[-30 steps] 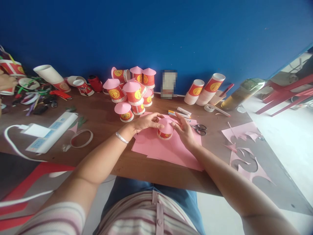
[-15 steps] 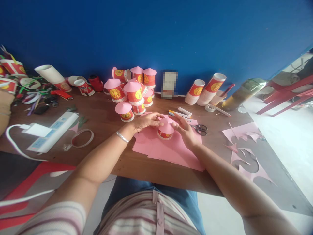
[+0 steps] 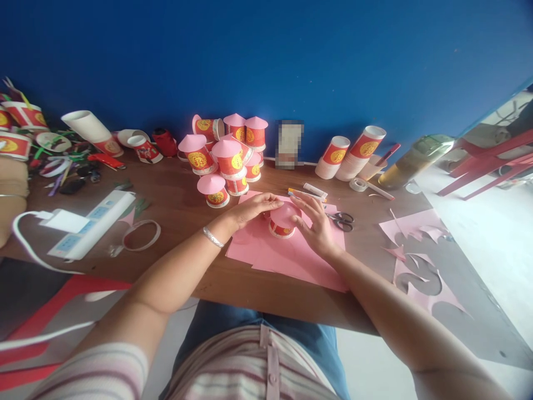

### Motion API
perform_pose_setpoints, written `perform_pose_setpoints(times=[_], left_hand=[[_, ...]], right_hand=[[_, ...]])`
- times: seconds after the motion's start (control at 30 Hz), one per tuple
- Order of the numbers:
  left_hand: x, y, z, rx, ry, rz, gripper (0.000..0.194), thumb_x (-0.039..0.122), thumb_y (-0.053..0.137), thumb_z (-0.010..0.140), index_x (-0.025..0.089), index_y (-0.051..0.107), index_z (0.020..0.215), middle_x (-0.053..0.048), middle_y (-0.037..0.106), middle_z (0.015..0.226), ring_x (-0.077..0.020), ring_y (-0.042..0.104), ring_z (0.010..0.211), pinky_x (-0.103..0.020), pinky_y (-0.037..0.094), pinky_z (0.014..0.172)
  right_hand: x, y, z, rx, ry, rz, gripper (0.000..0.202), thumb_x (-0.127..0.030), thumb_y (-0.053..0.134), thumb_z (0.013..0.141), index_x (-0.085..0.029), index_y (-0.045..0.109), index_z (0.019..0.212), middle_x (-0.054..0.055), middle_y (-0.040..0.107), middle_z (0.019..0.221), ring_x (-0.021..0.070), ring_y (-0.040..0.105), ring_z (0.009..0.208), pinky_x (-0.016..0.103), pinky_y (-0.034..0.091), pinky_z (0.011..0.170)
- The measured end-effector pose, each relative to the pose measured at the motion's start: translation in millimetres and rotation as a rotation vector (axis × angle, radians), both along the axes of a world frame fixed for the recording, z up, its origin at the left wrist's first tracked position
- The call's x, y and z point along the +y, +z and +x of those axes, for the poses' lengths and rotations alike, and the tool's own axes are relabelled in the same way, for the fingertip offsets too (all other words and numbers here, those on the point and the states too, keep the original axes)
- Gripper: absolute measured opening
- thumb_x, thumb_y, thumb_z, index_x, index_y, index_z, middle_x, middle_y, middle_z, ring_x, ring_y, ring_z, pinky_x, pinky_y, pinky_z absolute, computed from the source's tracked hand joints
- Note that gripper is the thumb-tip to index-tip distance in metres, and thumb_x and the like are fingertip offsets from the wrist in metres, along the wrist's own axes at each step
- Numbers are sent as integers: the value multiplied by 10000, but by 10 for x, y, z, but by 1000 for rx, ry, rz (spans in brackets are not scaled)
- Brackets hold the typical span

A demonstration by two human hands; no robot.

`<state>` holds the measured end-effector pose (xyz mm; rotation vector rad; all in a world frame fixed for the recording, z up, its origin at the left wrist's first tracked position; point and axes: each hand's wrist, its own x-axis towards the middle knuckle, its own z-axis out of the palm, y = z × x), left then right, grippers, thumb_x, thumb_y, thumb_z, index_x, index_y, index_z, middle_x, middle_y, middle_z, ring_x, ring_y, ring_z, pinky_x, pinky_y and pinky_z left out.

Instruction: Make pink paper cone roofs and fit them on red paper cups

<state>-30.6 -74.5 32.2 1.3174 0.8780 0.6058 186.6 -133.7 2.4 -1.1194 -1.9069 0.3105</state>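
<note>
A pink paper cone (image 3: 285,212) sits on an upturned red paper cup (image 3: 281,229) with a yellow emblem and white rim. The cup stands on pink paper sheets (image 3: 287,260). My left hand (image 3: 259,208) reaches in from the left, its fingertips touching the cone's upper left side. From the right, my right hand (image 3: 313,223) curves round the cone, thumb at its near edge and fingers at the far side. The cone looks a little tilted between my hands. Some fingertips and the cone's far side are hidden.
Several cone-topped cups (image 3: 227,155) are grouped behind. Scissors (image 3: 342,221), a glue stick (image 3: 315,190) and markers lie beyond the sheets. Right are stacked cups (image 3: 361,153), tape (image 3: 358,184), a bottle (image 3: 416,158) and paper scraps (image 3: 425,278); left, a power strip (image 3: 92,225). Another person's arm (image 3: 12,200) shows far left.
My right fingers have moved further over the cone and my left hand has turned palm-down beside it. The cone has shifted slightly right and tilted on the cup.
</note>
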Motion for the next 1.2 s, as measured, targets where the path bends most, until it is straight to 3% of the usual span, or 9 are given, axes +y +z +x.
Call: perform_pose_setpoints(times=[0.37, 0.63, 0.93, 1.2], left_hand=[[73, -73, -23, -23, -63, 10, 539, 579, 785, 775, 181, 736, 1136, -45, 709, 904, -196, 626, 877, -344, 473, 834], [23, -23, 6, -37, -47, -20, 482, 604, 764, 787, 169, 727, 990, -41, 683, 847, -186, 603, 806, -313, 453, 735], [27, -51, 45, -86, -13, -65, 541, 581, 800, 759, 170, 743, 1106, -59, 729, 938, -187, 642, 872, -320, 473, 817], [66, -120, 74, -123, 77, -94, 421, 520, 833, 738, 165, 729, 939, -33, 695, 865, -181, 640, 872, -313, 468, 821]], right_hand=[[-1, -80, -22, -204, -19, 132, 457, -416, 439, 1062, -243, 567, 1465, 125, 539, 1554, 336, 447, 1471, 638, 431, 1159], [-8, -82, -11, -237, -5, 222, 591, -507, 397, 1062, -208, 419, 1571, 167, 462, 1606, 346, 411, 1501, 633, 404, 1179], [-13, -67, -53, -217, -12, 164, 484, -400, 510, 1039, -219, 540, 1486, 142, 539, 1548, 337, 447, 1473, 609, 440, 1164], [-21, -54, -66, -222, -13, 181, 470, -373, 528, 1036, -179, 566, 1462, 158, 563, 1523, 343, 473, 1444, 600, 457, 1153]])
